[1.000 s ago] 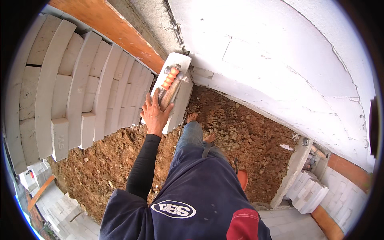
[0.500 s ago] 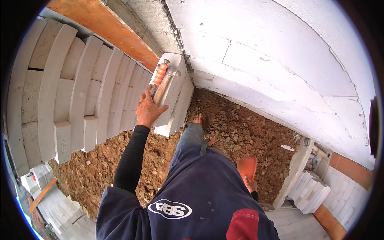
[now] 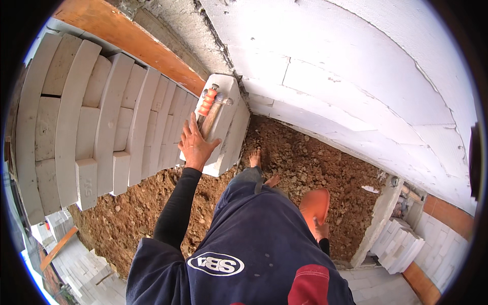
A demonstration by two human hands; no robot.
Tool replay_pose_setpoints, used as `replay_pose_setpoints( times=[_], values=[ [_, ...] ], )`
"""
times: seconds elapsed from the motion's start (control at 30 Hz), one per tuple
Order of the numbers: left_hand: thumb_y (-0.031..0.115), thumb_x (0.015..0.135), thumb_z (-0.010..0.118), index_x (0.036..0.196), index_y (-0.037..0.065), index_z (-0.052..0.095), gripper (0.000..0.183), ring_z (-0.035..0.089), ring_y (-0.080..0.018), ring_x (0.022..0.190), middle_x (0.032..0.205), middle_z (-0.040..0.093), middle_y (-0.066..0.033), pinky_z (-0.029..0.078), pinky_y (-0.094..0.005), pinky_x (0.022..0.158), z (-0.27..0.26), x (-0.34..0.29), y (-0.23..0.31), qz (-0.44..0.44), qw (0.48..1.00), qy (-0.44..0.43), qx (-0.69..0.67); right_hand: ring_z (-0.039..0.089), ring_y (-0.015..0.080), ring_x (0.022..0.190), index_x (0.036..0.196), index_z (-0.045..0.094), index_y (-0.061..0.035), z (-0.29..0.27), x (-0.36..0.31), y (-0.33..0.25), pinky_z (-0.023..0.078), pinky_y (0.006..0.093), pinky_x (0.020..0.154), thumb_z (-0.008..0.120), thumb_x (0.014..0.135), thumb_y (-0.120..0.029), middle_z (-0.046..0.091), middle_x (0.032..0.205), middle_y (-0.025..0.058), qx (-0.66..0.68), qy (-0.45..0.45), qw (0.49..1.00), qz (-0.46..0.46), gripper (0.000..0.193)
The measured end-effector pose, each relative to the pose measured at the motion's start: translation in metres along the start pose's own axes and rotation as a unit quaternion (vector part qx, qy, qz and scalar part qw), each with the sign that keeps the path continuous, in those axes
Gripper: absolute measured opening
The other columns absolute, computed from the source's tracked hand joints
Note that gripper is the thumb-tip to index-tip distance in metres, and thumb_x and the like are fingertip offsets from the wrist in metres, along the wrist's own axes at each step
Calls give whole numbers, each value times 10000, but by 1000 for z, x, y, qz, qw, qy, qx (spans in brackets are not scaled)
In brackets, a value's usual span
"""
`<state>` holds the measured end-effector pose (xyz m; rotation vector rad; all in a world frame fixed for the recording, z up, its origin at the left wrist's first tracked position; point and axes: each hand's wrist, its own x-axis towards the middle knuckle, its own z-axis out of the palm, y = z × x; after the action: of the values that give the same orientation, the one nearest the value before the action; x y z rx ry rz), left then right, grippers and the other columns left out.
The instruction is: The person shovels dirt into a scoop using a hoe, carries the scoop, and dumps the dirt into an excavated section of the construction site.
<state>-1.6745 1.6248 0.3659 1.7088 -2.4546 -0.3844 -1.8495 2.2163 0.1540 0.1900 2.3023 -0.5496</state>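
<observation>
My left hand (image 3: 197,146), in a black sleeve, is open with its fingers spread over the near end of a pale block stack (image 3: 231,122). Just beyond the fingertips, a tool with a ribbed orange grip (image 3: 207,102) lies on the top block. Beside it rests a hammer (image 3: 210,119) with a wooden handle and a metal head. Whether my fingers touch the tools or the block, I cannot tell. Low on the right, my right hand (image 3: 320,230) is closed on the edge of a rounded orange piece (image 3: 314,204); its exact kind is unclear.
A tall stack of pale blocks (image 3: 104,122) stands at the left, beside an orange-brown board (image 3: 137,40). A white block wall (image 3: 325,96) runs along the right. My bare feet (image 3: 255,158) stand on rough brown soil (image 3: 300,157). More blocks (image 3: 399,246) lie past a concrete edge (image 3: 376,223).
My left hand has drawn slightly back from the tools and its fingers have spread wider. My right hand, still holding the orange piece, has shifted slightly up in view. The whole view has moved a little.
</observation>
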Motion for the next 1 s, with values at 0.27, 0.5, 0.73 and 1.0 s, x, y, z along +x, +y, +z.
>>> replay_pose_setpoints(
  times=[0.27, 0.5, 0.73, 1.0],
  values=[
    [387, 622, 874, 1569, 199, 176, 1191, 435, -399, 1306, 1504, 339, -199, 364, -605, 1001, 8, -8, 10, 8, 999, 31, 38, 688, 358, 812, 951, 680, 94, 9, -16, 10, 492, 456, 695, 700, 744, -707, 680, 784, 242, -37, 5, 998, 44, 827],
    [365, 633, 846, 1513, 219, 274, 1060, 539, -400, 1164, 1356, 461, -145, 501, -516, 908, 12, -21, 26, 36, 999, 11, 40, 676, 422, 842, 932, 678, 101, 19, -6, 49, 492, 484, 716, 639, 754, -756, 680, 821, 282, -62, -6, 997, 37, 876],
    [402, 604, 861, 1450, 126, 420, 993, 598, -358, 1108, 1286, 529, -171, 510, -477, 914, 16, -5, -29, 22, 998, 33, -51, 679, 394, 833, 941, 663, 98, 4, -18, 42, 495, 490, 703, 640, 756, -759, 670, 827, 276, -58, 9, 998, 19, 878],
    [390, 580, 867, 1389, 42, 501, 954, 610, -364, 1121, 1287, 564, -204, 505, -467, 942, -9, 29, -27, 41, 999, 23, -27, 689, 385, 790, 893, 681, 93, 19, -35, 66, 488, 486, 680, 664, 713, -781, 669, 752, 270, 20, 50, 998, 30, 893]
  ],
)
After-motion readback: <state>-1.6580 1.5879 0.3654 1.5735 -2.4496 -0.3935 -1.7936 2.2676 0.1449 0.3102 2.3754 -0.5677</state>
